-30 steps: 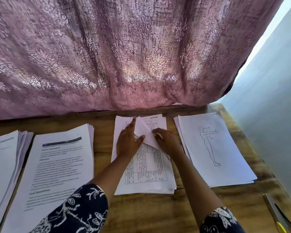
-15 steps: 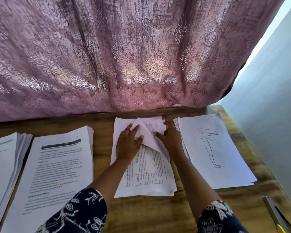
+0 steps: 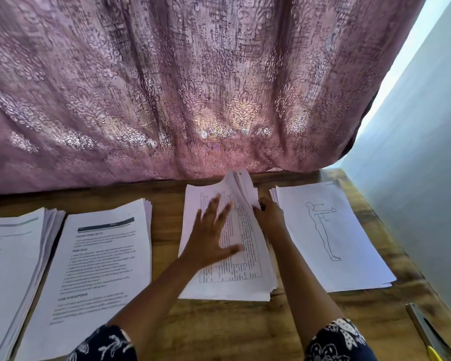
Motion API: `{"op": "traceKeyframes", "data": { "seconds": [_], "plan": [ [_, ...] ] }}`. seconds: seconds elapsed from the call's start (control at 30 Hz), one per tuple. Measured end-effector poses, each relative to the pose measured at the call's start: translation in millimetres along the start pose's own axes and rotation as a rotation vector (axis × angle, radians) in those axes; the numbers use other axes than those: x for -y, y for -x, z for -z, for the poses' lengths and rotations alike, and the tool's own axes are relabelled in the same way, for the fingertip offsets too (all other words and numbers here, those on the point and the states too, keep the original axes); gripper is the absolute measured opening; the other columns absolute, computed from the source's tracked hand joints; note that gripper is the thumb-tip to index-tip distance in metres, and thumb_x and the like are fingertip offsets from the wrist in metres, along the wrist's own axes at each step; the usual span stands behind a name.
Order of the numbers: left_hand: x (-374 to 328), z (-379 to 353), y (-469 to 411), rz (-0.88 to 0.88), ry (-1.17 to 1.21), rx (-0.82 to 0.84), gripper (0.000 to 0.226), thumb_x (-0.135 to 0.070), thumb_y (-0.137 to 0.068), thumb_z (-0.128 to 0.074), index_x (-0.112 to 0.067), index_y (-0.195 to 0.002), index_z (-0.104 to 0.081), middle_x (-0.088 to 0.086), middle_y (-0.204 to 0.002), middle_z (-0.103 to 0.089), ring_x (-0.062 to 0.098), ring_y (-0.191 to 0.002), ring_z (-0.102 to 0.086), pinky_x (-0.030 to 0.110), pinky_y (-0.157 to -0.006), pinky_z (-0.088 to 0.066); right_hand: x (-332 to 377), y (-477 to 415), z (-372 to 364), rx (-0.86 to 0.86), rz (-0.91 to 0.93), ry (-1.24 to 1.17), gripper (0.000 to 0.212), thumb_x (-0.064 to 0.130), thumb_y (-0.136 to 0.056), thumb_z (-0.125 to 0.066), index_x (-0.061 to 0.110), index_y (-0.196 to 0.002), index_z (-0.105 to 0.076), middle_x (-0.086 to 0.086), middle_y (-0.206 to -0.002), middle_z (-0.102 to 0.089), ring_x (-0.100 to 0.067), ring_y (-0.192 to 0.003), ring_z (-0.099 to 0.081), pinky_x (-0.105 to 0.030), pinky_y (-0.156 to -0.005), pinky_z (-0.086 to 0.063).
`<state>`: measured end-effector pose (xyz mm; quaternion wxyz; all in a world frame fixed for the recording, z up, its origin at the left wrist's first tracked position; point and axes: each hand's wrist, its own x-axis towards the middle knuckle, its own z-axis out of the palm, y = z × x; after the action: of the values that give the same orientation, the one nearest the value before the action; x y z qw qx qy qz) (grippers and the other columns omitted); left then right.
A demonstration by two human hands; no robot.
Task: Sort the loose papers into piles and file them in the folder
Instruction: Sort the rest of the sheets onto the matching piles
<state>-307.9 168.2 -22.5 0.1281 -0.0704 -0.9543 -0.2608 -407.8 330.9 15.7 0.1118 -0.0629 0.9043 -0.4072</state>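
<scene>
Papers (image 3: 97, 269) are sorted into four piles across the worktop (image 3: 219, 329); filing is not begun, and no folder is made out. The centre pile (image 3: 235, 285) is pressed by the left hand (image 3: 211, 238), grip flat and open. Its lifted sheets (image 3: 238, 188) are pinched in the right hand (image 3: 270, 217) grip.

The spread left hand (image 3: 211, 241) is blurry. The right hand (image 3: 270, 217) hides its fingertips behind the lifted white sheets (image 3: 238, 188). The far-left white paper pile (image 3: 11, 269) and the grey and yellow thing (image 3: 427, 332) are cut off.

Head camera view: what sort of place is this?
Probably a room at home: a wooden table against a patterned mauve curtain with daylight behind, printed papers laid out in piles.
</scene>
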Motion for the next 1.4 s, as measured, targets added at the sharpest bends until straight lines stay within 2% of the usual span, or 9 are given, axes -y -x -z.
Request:
{"op": "traceKeyframes", "data": {
  "seconds": [0.13, 0.33, 0.6, 0.7, 0.8, 0.93, 1.13, 1.27, 1.4],
  "plan": [
    [-7.1, -22.9, 38.0, -0.142, -0.189, 0.122, 0.100, -0.086, -0.075, -0.043, -0.035, -0.154, -0.008, 0.001, -0.163, 0.009, 0.023, -0.149, 0.009, 0.058, -0.115, 0.004, 18.3, -5.8, 22.4, -0.092, 0.033, 0.131, 0.029, 0.025, -0.094, -0.051, 0.012, -0.117, -0.062, -0.009, -0.114, -0.068, -0.029, -0.100, -0.065, -0.036, -0.084, -0.049],
    [-9.3, -16.6, 48.2, 0.035, -0.306, 0.399, 0.102, -0.094, -0.062, -0.005, -0.044, -0.151, 0.000, -0.009, -0.156, 0.020, 0.017, -0.144, 0.021, 0.057, -0.117, 0.007, 47.3, 2.4, 70.6, -0.311, 0.170, 0.248, 0.023, 0.023, -0.093, -0.054, 0.019, -0.113, -0.063, -0.009, -0.110, -0.069, -0.034, -0.100, -0.063, -0.033, -0.077, -0.046],
    [-14.7, -7.8, 52.1, 0.104, -0.241, 0.480, 0.109, -0.096, -0.057, -0.009, -0.043, -0.151, -0.013, -0.007, -0.162, 0.005, 0.017, -0.149, 0.009, 0.051, -0.117, 0.009, 85.6, 50.7, 134.6, -0.641, 0.353, 0.298, 0.019, 0.017, -0.095, -0.049, 0.016, -0.105, -0.064, -0.011, -0.098, -0.070, -0.033, -0.089, -0.063, -0.031, -0.070, -0.040],
    [-25.0, 10.4, 37.1, 0.347, 0.091, 0.434, 0.084, -0.084, -0.076, -0.027, -0.037, -0.145, -0.035, -0.007, -0.159, -0.021, 0.020, -0.146, -0.020, 0.049, -0.119, -0.012, 89.3, 61.1, 156.1, -0.624, 0.371, 0.274, 0.019, 0.022, -0.095, -0.049, 0.019, -0.105, -0.064, -0.010, -0.101, -0.070, -0.032, -0.091, -0.065, -0.034, -0.077, -0.047],
    [-45.8, 37.4, 15.6, 0.521, 0.635, 0.170, 0.073, -0.068, -0.087, -0.046, -0.027, -0.146, -0.037, -0.002, -0.153, -0.034, 0.022, -0.139, -0.035, 0.039, -0.113, -0.029, 84.8, 68.0, 167.5, -0.498, 0.317, 0.184, 0.021, 0.021, -0.094, -0.053, 0.012, -0.107, -0.066, -0.011, -0.106, -0.069, -0.031, -0.096, -0.062, -0.030, -0.079, -0.043],
    [-67.6, 66.9, 2.0, 0.643, 1.185, -0.061, 0.035, -0.029, -0.094, -0.059, -0.015, -0.126, -0.054, 0.006, -0.123, -0.061, 0.024, -0.108, -0.059, 0.037, -0.092, -0.047, 61.8, 74.9, 148.2, -0.292, 0.228, -0.016, 0.018, 0.018, -0.090, -0.062, 0.003, -0.097, -0.066, -0.011, -0.089, -0.066, -0.022, -0.080, -0.059, -0.033, -0.072, -0.045],
    [-81.1, 89.1, 47.5, 0.649, 0.807, -0.274, 0.027, -0.011, -0.092, -0.062, 0.000, -0.116, -0.060, 0.006, -0.114, -0.063, 0.019, -0.094, -0.061, 0.009, -0.062, -0.048, 8.7, 91.8, 89.8, -0.098, 0.063, -0.249, 0.009, 0.020, -0.089, -0.065, 0.013, -0.083, -0.067, -0.008, -0.090, -0.072, -0.027, -0.085, -0.068, -0.049, -0.082, -0.056],
    [-71.3, 74.6, 122.6, 0.677, 0.537, -0.135, 0.016, -0.032, -0.088, -0.067, -0.025, -0.101, -0.062, -0.007, -0.101, -0.069, 0.010, -0.083, -0.069, 0.018, -0.065, -0.054, -25.4, 132.6, 50.8, 0.078, -0.003, -0.150, 0.021, 0.023, -0.091, -0.063, 0.005, -0.100, -0.066, -0.008, -0.095, -0.071, -0.025, -0.086, -0.069, -0.042, -0.076, -0.058],
    [-64.0, 54.5, 172.5, 0.764, 0.185, -0.026, 0.038, -0.046, -0.085, -0.066, -0.022, -0.113, -0.063, -0.006, -0.105, -0.071, 0.009, -0.082, -0.069, 0.022, -0.067, -0.051, -49.9, 159.5, 19.4, 0.192, -0.048, 0.058, 0.027, 0.031, -0.089, -0.065, 0.005, -0.089, -0.060, -0.004, -0.090, -0.068, -0.018, -0.079, -0.066, -0.033, -0.071, -0.057]
  ]
}}
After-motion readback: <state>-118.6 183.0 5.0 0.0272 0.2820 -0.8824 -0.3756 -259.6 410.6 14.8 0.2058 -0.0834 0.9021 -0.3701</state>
